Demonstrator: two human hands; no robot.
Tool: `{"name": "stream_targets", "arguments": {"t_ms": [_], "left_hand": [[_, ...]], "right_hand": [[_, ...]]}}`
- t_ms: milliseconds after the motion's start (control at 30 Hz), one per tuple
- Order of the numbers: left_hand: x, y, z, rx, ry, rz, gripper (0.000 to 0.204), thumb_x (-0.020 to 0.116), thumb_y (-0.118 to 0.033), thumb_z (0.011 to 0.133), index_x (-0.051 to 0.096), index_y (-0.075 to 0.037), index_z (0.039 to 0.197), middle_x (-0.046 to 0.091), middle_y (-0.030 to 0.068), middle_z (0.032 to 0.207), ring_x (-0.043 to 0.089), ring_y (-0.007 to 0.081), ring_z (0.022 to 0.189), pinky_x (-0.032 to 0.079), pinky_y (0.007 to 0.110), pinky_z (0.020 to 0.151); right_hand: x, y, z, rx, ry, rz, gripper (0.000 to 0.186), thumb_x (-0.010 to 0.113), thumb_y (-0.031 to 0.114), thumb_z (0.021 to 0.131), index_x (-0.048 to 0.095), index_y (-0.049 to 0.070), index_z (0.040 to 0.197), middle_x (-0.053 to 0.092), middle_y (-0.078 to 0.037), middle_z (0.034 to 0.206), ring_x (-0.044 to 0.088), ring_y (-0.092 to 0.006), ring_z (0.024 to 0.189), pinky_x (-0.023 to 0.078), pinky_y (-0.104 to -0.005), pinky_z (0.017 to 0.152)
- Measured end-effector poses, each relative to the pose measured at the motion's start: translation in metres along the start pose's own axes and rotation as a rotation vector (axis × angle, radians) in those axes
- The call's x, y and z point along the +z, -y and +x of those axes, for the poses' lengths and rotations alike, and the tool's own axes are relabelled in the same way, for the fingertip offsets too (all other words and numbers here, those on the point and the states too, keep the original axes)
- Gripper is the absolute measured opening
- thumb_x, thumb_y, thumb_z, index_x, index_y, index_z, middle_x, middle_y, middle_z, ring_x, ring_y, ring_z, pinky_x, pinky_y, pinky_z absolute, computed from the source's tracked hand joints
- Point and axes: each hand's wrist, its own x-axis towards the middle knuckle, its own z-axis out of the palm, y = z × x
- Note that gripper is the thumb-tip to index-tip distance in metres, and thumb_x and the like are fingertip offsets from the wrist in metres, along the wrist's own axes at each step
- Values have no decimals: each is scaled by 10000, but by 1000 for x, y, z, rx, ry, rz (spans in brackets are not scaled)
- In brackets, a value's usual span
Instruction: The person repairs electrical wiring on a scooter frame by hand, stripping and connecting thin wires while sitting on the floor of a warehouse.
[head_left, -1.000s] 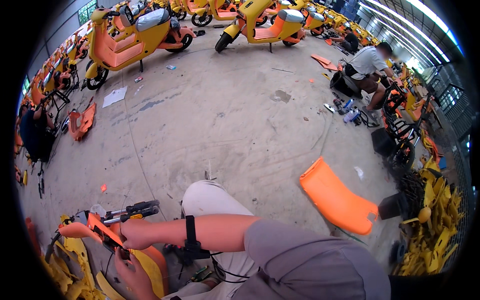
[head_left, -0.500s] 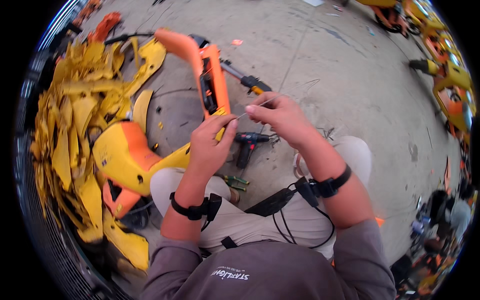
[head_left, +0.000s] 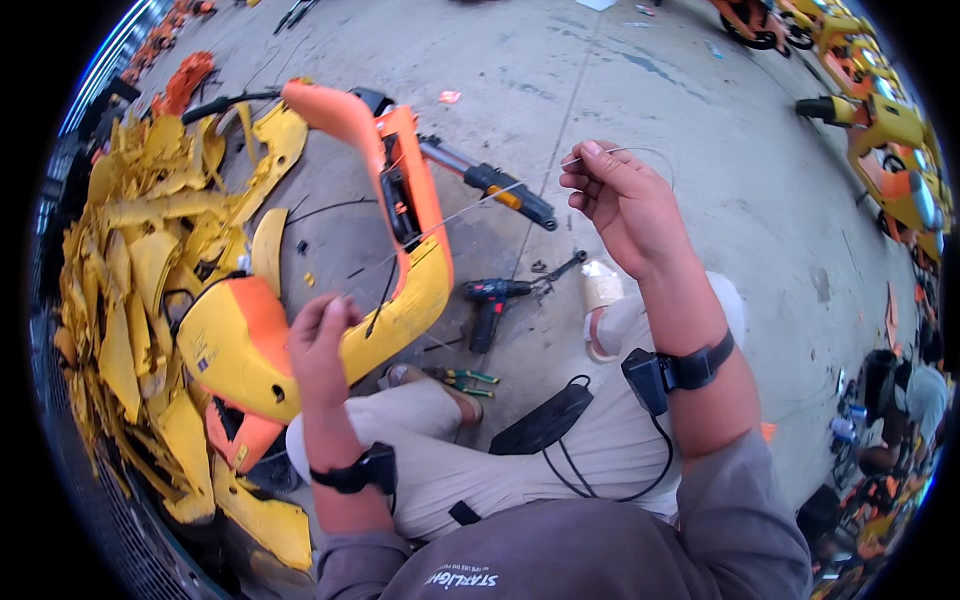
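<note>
A thin pale wire (head_left: 490, 199) is pinched between the fingertips of my right hand (head_left: 632, 208), raised at centre right. A loop of it curls out past those fingers. From there the wire slants down left across the yellow and orange scooter body (head_left: 420, 295), where its far end is hard to follow. My left hand (head_left: 318, 338) is lower, beside the scooter body, its thumb and fingers closed together; whether they grip the wire I cannot tell. A black cable (head_left: 385, 292) hangs out of the scooter body between my hands.
A cordless drill (head_left: 488, 308) and green-handled pliers (head_left: 466, 381) lie on the floor before me. A grey and black tube (head_left: 490, 182) lies beyond the scooter body. Broken yellow panels (head_left: 140, 290) are heaped at left. More scooters (head_left: 880, 125) stand far right, above scattered parts.
My hands have moved apart: the left down and left, the right up and right. The wire now stretches out over the scooter body. The view has shifted slightly.
</note>
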Motion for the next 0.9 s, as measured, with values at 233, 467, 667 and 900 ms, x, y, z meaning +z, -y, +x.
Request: {"name": "stream_targets", "arguments": {"t_ms": [233,467,667,900], "left_hand": [[-65,4,2,-69,-102,-352,151,562,-168,948,604,-40,1016,608,33,885,567,121,790,454,262,735],[-141,22,16,-39,-350,-670,119,575,-200,938,583,-82,929,572,-18,813,547,96,738,443,236,651],[-167,29,22,39,-501,-804,133,563,-206,944,579,-74,942,603,-5,853,572,102,765,464,246,671],[-91,17,24,240,-720,-241,179,514,-230,978,573,-63,946,600,18,858,574,111,795,468,245,714]], "right_hand": [[-30,23,-14,-64,-185,-9,216,600,234,939,587,39,1029,644,-59,976,592,-142,876,447,-285,737],[-51,40,-23,-224,-329,-122,208,603,241,935,595,44,1001,657,-36,937,590,-122,856,442,-268,723],[-70,48,-38,-258,-413,-195,200,598,237,935,621,39,956,667,-37,916,580,-104,811,444,-254,695],[-65,34,-46,-327,-327,-291,194,592,190,925,633,5,963,662,-41,858,578,-100,738,457,-249,638]]}}
